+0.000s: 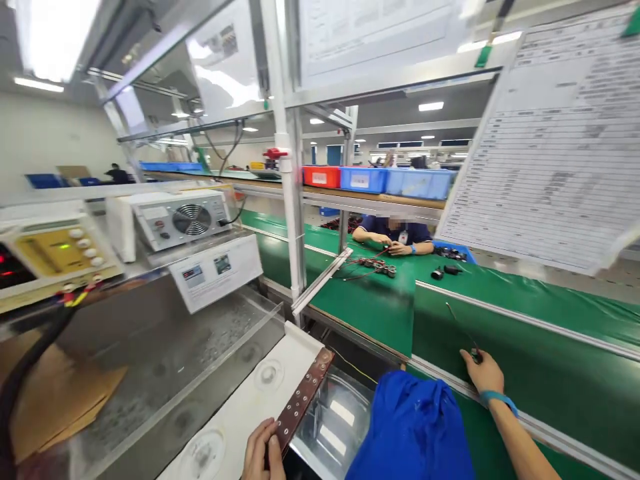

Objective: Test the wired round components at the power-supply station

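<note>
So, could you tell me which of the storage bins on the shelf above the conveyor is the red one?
The red bin is the leftmost of the row, beside the white post; the bins to its right are blue.

The brown strip [301, 400] under the left hand [262, 453] looks like rough, matt metal with rows of small holes. It lies on a white plastic tray [240, 417], smooth and a little glossy. At the lower left of the frame, a clear plastic panel [235, 353] stands beside a dull, brushed steel surface [150, 360], and brown cardboard [55, 393] is matt. The conveyor belt [525, 360] at the right is green and smooth with a soft shine, and its rails are pale metal. The right hand [484, 373] wears a blue band [497, 399], and near it is blue cloth [413, 427], matt and wrinkled. The paper sheet [555, 140] at the upper right is behind a glossy cover.
</note>
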The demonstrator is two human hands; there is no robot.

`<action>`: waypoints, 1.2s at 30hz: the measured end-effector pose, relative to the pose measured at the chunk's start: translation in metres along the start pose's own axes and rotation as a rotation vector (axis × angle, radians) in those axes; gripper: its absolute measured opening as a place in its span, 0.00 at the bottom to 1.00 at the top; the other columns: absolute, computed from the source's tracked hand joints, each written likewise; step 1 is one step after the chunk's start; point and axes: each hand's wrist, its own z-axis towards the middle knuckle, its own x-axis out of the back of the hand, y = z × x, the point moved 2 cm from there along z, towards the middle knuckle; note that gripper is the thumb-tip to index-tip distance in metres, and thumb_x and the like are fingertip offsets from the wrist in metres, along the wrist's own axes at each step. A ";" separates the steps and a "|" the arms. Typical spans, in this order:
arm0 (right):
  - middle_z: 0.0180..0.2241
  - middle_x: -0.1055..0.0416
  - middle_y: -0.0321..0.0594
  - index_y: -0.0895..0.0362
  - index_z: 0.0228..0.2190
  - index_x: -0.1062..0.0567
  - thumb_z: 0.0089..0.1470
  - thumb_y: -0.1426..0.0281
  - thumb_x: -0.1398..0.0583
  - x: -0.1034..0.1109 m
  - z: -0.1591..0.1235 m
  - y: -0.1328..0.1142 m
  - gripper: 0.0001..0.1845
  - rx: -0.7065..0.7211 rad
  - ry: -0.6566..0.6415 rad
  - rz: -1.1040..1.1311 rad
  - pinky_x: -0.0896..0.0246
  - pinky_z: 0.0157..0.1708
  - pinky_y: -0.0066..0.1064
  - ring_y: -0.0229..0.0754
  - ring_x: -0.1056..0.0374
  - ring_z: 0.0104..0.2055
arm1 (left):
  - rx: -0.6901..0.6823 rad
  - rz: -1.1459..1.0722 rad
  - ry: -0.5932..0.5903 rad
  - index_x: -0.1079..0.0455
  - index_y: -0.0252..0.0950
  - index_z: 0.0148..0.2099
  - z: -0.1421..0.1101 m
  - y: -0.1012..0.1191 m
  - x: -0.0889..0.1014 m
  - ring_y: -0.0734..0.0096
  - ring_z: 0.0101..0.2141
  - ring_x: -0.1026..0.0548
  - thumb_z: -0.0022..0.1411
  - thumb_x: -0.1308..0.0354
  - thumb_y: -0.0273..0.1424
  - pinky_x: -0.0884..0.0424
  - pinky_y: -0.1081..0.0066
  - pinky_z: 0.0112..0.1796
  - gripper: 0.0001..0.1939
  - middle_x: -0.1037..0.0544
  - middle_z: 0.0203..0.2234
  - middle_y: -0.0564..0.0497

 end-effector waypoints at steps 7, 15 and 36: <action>0.37 0.24 0.47 0.55 0.49 0.25 0.47 0.46 0.38 0.033 -0.111 -0.143 0.34 0.291 -0.068 0.475 0.31 0.38 0.44 0.51 0.29 0.33 | 0.356 -0.496 0.035 0.30 0.38 0.32 0.013 0.084 0.050 0.64 0.34 0.26 0.59 0.45 0.48 0.29 0.64 0.39 0.18 0.25 0.29 0.49; 0.45 0.25 0.46 0.52 0.47 0.26 0.54 0.62 0.36 0.037 -0.291 -0.283 0.19 1.278 -0.834 0.759 0.29 0.45 0.35 0.47 0.28 0.45 | -0.713 0.452 -0.185 0.31 0.34 0.50 0.011 0.202 0.131 0.60 0.45 0.27 0.63 0.46 0.29 0.32 0.59 0.47 0.13 0.22 0.41 0.43; 0.42 0.24 0.46 0.58 0.40 0.25 0.54 0.63 0.38 -0.203 -0.520 -0.327 0.14 1.542 -1.236 -0.036 0.41 0.44 0.29 0.46 0.30 0.45 | 0.845 -0.206 -0.198 0.37 0.38 0.32 -0.086 0.043 0.224 0.76 0.15 0.38 0.54 0.52 0.60 0.44 0.73 0.21 0.28 0.34 0.13 0.59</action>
